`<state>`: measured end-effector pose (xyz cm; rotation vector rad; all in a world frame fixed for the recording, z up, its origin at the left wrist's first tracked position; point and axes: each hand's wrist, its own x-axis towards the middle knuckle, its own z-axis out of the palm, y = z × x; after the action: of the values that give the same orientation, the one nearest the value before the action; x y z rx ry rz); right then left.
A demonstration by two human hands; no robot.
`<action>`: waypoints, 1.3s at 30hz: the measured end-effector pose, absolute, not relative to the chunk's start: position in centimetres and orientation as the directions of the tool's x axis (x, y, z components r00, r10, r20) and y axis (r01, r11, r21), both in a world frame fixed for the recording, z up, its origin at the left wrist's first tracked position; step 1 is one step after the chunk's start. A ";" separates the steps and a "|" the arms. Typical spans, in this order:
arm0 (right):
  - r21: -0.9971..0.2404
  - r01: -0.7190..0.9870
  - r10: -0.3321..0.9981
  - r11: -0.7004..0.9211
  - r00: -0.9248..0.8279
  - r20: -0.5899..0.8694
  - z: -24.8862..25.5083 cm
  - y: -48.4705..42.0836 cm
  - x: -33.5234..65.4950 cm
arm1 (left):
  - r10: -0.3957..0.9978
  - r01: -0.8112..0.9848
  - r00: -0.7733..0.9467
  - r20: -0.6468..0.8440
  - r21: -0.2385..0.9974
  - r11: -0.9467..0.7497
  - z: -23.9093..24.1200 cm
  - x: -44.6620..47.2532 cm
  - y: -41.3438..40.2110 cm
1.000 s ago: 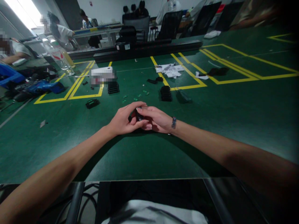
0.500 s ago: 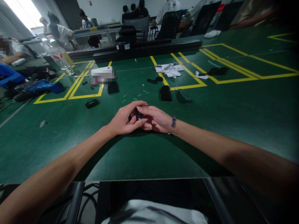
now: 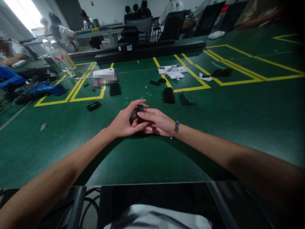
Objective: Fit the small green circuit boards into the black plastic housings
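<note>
Between my two hands is a small black plastic part (image 3: 140, 108), partly hidden by my fingers. My left hand (image 3: 127, 121) curls round it from the left, thumb below and forefinger above. From the other side my right hand (image 3: 157, 120) grips it, its thumb lying across the front. Just beyond my hands, small green circuit boards (image 3: 148, 94) lie scattered on the green table (image 3: 152, 162). A stack of black parts (image 3: 169, 95) stands to the right of them, and another black stack (image 3: 115, 89) to the left. Farther left lies a black part with green inside (image 3: 93, 105).
Crumpled white paper (image 3: 175, 72) lies behind the right stack. At left are a clear bottle (image 3: 60, 60), a white box (image 3: 103, 76) and a blue power tool (image 3: 53, 89). A long black bar (image 3: 152, 49) crosses the table's back. Other people sit farther off.
The black part's top now shows more above my right thumb. My left forefinger has lifted slightly, and my right thumb has shifted a little down and left.
</note>
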<state>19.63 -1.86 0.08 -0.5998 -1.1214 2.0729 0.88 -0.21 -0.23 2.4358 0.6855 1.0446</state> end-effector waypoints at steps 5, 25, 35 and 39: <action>-0.842 -0.356 0.756 -0.405 -0.649 -0.089 0.1 -1.9 19.6 | 0.584 0.290 0.588 0.560 0.527 -0.798 -0.3 0.8 -0.2; -0.821 -0.384 0.719 -0.423 -0.694 -0.046 0.1 -1.8 19.7 | 0.514 0.358 0.568 0.643 0.370 -0.858 -0.2 0.6 -0.2; -0.838 -0.406 0.736 -0.363 -0.677 0.010 0.1 -1.8 19.6 | 0.464 0.311 0.608 0.644 0.344 -0.886 -0.5 0.5 -0.1; -0.836 -0.404 0.732 -0.372 -0.682 0.004 -0.1 -1.7 19.7 | 0.465 0.301 0.609 0.643 0.355 -0.885 -0.6 0.6 0.0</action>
<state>19.66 -1.70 -0.12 -0.4862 -1.1287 2.0876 0.58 -0.04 -0.60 2.6241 0.6332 1.1381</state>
